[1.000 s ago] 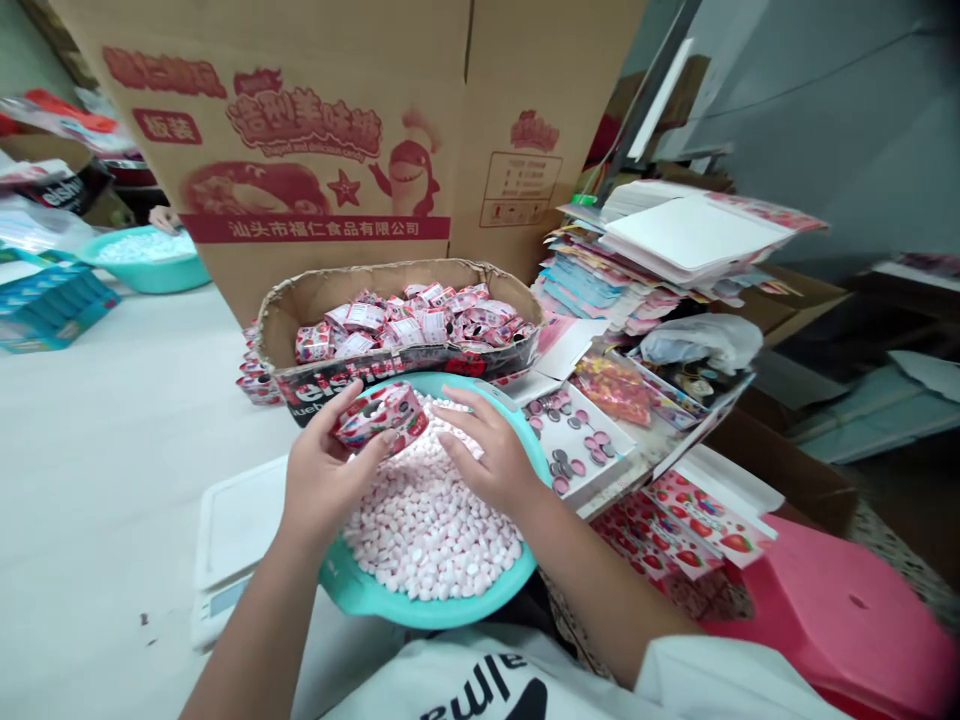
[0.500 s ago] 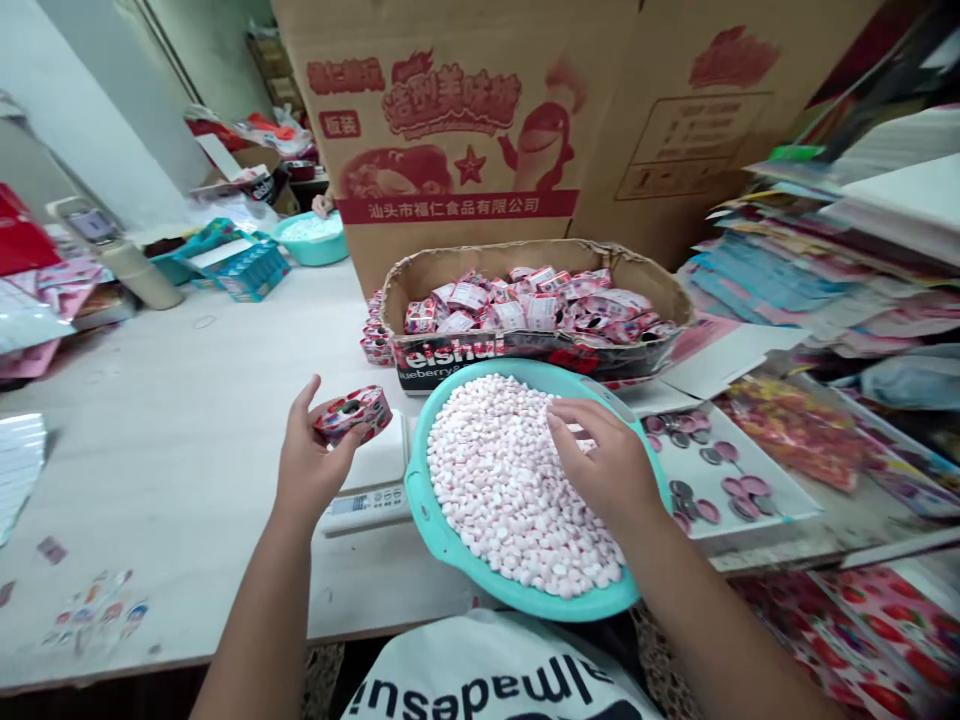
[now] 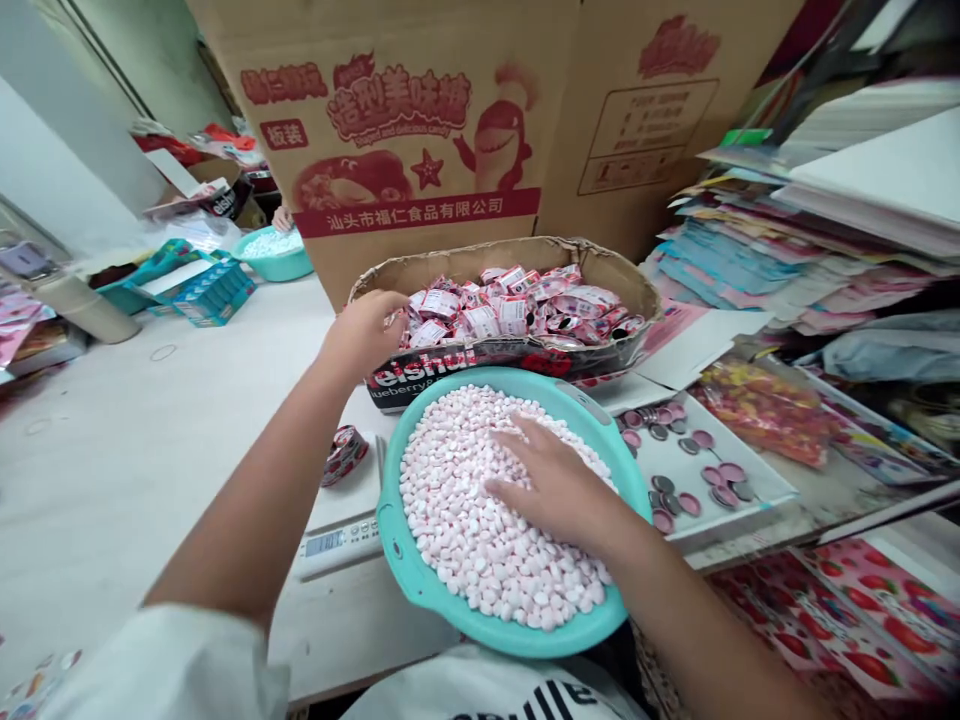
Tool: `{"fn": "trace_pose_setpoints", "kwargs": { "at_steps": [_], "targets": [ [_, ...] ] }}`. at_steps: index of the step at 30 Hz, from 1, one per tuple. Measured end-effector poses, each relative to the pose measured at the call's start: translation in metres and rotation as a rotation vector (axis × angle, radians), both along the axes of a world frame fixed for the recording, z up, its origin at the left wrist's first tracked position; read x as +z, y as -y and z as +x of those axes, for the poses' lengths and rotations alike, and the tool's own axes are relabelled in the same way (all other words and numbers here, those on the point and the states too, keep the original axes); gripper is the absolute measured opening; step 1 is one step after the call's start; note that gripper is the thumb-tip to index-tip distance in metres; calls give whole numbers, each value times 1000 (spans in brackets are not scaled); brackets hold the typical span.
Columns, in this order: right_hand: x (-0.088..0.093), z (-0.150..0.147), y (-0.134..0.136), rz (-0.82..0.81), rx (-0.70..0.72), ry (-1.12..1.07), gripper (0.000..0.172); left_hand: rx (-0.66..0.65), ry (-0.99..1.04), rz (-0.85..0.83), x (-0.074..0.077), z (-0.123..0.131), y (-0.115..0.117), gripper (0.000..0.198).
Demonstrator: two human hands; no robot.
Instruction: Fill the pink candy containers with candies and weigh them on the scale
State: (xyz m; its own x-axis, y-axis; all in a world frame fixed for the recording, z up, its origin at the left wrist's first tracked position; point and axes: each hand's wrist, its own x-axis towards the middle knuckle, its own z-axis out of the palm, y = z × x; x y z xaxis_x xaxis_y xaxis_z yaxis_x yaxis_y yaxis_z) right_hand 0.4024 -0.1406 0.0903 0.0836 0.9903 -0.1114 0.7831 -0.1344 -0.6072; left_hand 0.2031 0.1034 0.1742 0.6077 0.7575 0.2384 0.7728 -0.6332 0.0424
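Observation:
My left hand (image 3: 366, 335) reaches over the left end of a cut-down cardboard box (image 3: 525, 355) full of small pink-and-red printed packets (image 3: 480, 318). Its fingers curl beside the nearest packets, but most of them are hidden, so their grip is unclear. My right hand (image 3: 547, 478) rests on white-pink candy tablets (image 3: 457, 500) in a turquoise basin (image 3: 397, 560), fingers spread and open. One printed packet (image 3: 345, 455) sits on the white digital scale (image 3: 341, 545), left of the basin and partly behind my left forearm.
A large carton (image 3: 405, 215) stands behind the box. To the right are small pink and grey round pieces (image 3: 697, 480), a bag of orange-yellow bits (image 3: 765, 410) and stacked printed sheets (image 3: 735, 245). Another person's hand (image 3: 283, 218) is at a second turquoise basin (image 3: 277, 265).
My left hand has let go of a packet, which is now on the scale, and moved up to the box. My right hand has shifted left over the tablets, its fingers spreading.

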Motion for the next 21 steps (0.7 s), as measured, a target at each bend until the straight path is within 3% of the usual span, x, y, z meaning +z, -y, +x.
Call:
{"fn": "trace_pose_setpoints", "kwargs": {
  "at_steps": [3,6,10,15,18,21],
  "targets": [
    [5,4,5,-201,133,-34,86,24,-257,-91,-3,49,-54,58],
    [3,11,9,-212,177,-62,92,55,-452,-189,-23,51,-89,78],
    [-3,14,8,-190,183,-76,88,51,-585,-248,-42,41,-103,104],
    [-7,16,5,-181,178,-112,82,9,-643,-260,-50,54,-108,77],
    [-9,18,7,-186,177,-130,79,38,-529,-217,-39,55,-104,70],
    [-12,17,7,-160,163,-92,84,47,-37,-70,-12,38,-78,69]
  ]
}}
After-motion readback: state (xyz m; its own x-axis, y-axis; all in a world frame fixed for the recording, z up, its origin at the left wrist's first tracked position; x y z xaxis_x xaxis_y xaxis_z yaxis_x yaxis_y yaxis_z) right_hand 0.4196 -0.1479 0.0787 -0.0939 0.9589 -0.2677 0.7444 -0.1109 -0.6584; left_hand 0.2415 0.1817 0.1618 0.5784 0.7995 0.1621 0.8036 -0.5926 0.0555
